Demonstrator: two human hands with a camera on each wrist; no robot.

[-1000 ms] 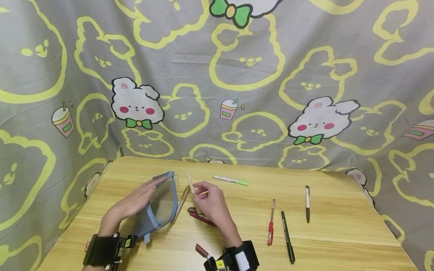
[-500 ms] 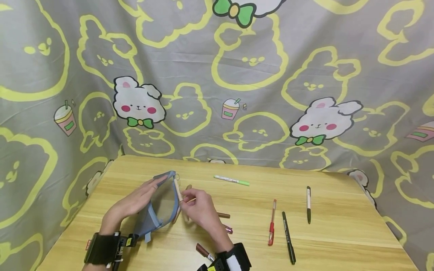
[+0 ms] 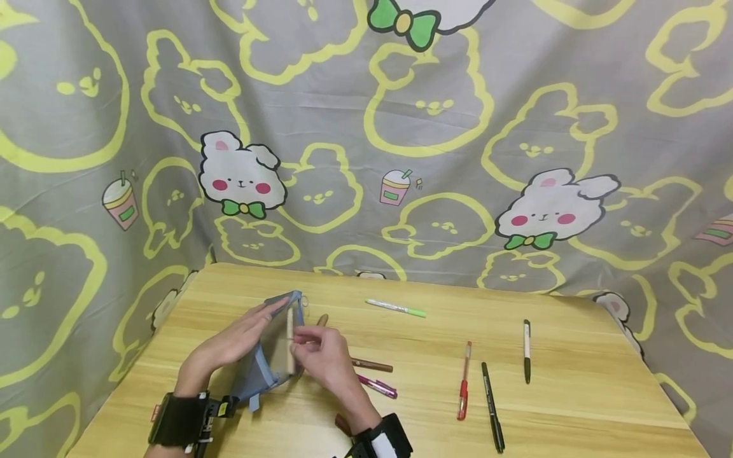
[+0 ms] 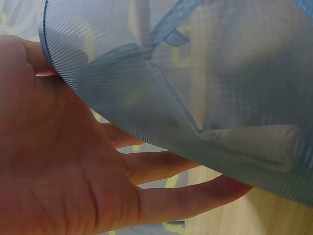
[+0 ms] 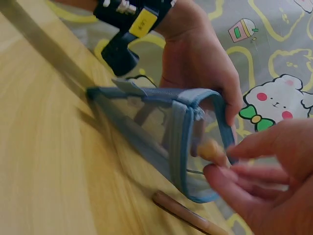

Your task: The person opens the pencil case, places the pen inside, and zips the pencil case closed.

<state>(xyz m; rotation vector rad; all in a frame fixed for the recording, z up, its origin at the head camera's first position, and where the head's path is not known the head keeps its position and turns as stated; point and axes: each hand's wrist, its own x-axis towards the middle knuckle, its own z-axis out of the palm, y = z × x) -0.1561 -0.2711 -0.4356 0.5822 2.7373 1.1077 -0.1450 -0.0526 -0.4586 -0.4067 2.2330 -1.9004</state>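
- Slim cream-coloured pen [image 3: 289, 324], pinched between the right hand's [image 3: 328, 357] thumb and fingers, at the pouch's open mouth.
- Translucent blue mesh pouch [image 3: 250, 372], edged in blue.
- Left hand [image 3: 233, 338], fingers extended, touching the pouch.

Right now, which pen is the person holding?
The beige pen, pinched by the right hand at the blue pouch's opening; the other pens in sight lie on the table.

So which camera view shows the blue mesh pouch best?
The right wrist view: the blue mesh pouch appears nearly whole there, with one side and its open mouth visible. The head view shows it smaller and partly covered; the left wrist view gives only a close, cropped stretch of its mesh.
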